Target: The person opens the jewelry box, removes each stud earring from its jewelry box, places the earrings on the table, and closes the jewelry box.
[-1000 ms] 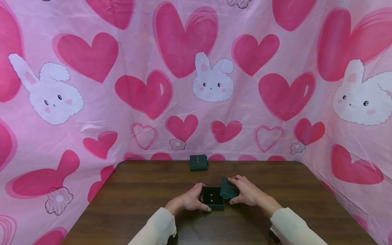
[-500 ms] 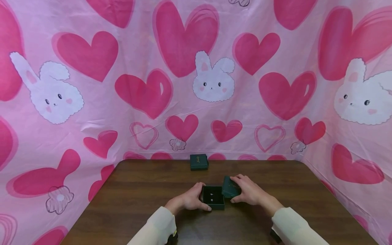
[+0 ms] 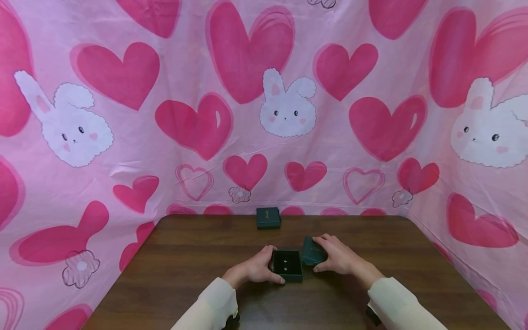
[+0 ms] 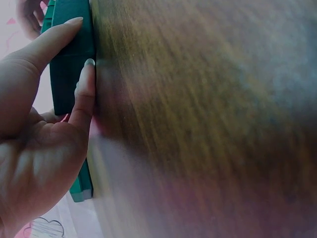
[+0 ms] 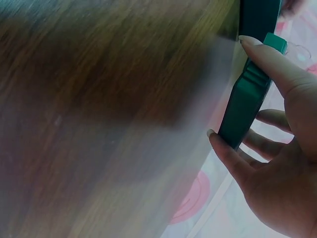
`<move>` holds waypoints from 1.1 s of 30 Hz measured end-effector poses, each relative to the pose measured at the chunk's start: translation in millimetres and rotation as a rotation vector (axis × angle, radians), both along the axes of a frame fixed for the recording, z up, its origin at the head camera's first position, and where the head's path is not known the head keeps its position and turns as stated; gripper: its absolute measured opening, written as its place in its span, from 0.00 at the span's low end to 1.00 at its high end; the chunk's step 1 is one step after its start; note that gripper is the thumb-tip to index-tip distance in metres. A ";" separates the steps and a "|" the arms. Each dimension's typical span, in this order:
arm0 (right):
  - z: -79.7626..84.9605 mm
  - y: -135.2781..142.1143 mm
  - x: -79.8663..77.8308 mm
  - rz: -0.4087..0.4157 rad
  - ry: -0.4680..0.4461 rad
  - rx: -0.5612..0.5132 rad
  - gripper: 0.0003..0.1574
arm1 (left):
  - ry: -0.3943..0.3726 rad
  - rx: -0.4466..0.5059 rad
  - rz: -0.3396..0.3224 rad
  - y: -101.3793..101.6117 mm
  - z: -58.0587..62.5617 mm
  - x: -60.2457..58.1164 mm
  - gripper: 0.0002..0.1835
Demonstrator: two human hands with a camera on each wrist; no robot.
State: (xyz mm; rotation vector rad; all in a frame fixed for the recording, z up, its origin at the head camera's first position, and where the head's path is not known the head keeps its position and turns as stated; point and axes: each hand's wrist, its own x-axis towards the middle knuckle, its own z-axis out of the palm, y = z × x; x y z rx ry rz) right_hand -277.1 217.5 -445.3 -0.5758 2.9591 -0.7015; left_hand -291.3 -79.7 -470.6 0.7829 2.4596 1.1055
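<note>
With fingers part-curled, your right hand point(image 3: 339, 257) grips the lid point(image 3: 312, 252), tilted just right of the open box point(image 3: 294, 278) your left hand point(image 3: 256, 266) holds.

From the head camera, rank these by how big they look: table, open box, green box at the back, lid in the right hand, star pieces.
1. Table
2. Open box
3. Green box at the back and lid: too close to rank; the right hand covers part of the lid
4. Star pieces

Two boxes point(image 3: 294, 278) point(image 3: 268, 218), one lid point(image 3: 311, 252), two small stars point(image 3: 285, 269) point(image 3: 285, 261), two hands point(image 3: 261, 266) point(image 3: 339, 257)
</note>
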 end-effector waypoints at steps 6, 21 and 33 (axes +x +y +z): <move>-1.0 5.5 -2.5 -0.003 0.012 0.015 0.55 | 0.001 0.002 0.000 1.0 1.3 -0.1 0.39; -1.9 22.1 -11.7 -0.060 -0.021 0.037 0.56 | -0.005 0.015 0.005 1.3 1.5 1.2 0.38; -6.3 33.9 -12.9 -0.081 -0.003 0.046 0.56 | -0.007 0.013 0.010 2.3 -0.3 2.3 0.38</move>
